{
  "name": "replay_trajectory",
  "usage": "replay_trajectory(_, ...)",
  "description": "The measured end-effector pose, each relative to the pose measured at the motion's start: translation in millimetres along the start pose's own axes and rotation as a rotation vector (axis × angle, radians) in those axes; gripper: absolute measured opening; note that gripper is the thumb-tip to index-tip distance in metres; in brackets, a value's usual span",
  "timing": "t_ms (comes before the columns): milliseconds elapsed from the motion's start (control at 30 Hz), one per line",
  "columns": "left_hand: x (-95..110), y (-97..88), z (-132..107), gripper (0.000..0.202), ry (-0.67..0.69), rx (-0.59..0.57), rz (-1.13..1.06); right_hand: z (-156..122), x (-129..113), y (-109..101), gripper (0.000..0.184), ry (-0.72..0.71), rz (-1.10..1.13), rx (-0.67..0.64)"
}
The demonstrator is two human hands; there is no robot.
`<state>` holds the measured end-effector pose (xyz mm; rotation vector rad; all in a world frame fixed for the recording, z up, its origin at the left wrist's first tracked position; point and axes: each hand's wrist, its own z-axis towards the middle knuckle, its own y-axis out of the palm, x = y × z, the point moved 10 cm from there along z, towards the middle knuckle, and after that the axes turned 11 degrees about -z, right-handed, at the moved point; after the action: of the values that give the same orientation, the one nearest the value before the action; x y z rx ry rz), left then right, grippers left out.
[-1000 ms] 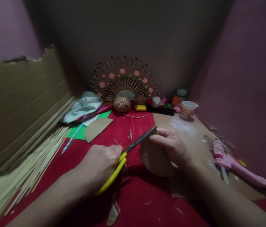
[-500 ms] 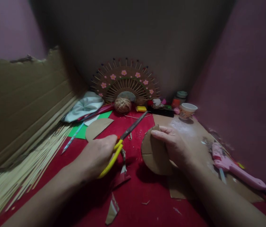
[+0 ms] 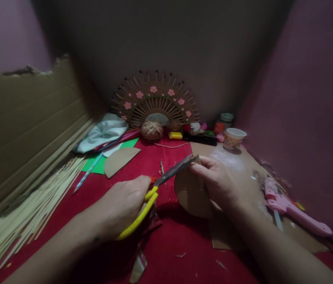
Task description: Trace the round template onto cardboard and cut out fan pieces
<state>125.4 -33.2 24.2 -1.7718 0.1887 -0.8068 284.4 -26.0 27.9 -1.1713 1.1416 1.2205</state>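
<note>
My left hand (image 3: 126, 201) is closed round the yellow handles of a pair of scissors (image 3: 173, 173). The blades reach up to the right, and their tips meet the top edge of a rounded piece of cardboard (image 3: 190, 193). Thumb and fingers of my right hand (image 3: 215, 177) pinch that cardboard near its top right corner, holding it tilted above the red cloth (image 3: 178, 260). Below my right wrist lies another flat cardboard piece (image 3: 224, 234). A cut cardboard half-round (image 3: 120, 159) rests on a green sheet (image 3: 93, 163) beyond my left hand.
Thin sticks (image 3: 36, 213) lie along the left side. A pink glue gun (image 3: 290, 211) rests at the right on a cardboard sheet, near a paper cup (image 3: 234, 138). A twine ball (image 3: 151, 131) and a flowered stick fan (image 3: 154, 94) stand at the back. Cardboard scraps (image 3: 138, 268) lie in front.
The scissors have moved right and slightly down, so the blade tips now reach the cardboard's top edge. My right hand still holds the cardboard in nearly the same place.
</note>
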Motion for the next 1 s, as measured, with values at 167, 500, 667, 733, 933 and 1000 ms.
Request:
replay_trajectory(167,-1,-1.6,0,0.023,-0.033,0.041,0.056,-2,-2,-5,0.019,-0.048,-0.11,0.05)
replay_trajectory(500,4,1.0,1,0.021,-0.048,0.057,0.156,-2,-4,-2,0.022,-0.069,-0.089,0.058)
replay_trajectory(667,4,4.1,2,0.024,-0.006,0.052,0.231,-1,-2,-3,0.024,-0.066,-0.088,0.066)
replay_trajectory(733,4,4.3,3,0.025,0.007,0.051,0.251,-1,0,-2,0.022,-0.05,-0.065,0.052)
replay_trajectory(933,7,1.8,1,0.026,0.033,0.045,0.289,-2,8,3,0.019,0.006,-0.027,0.004)
replay_trajectory(1000,7,0.9,1,0.026,0.037,0.041,0.284,-2,8,2,0.019,0.016,-0.03,0.014)
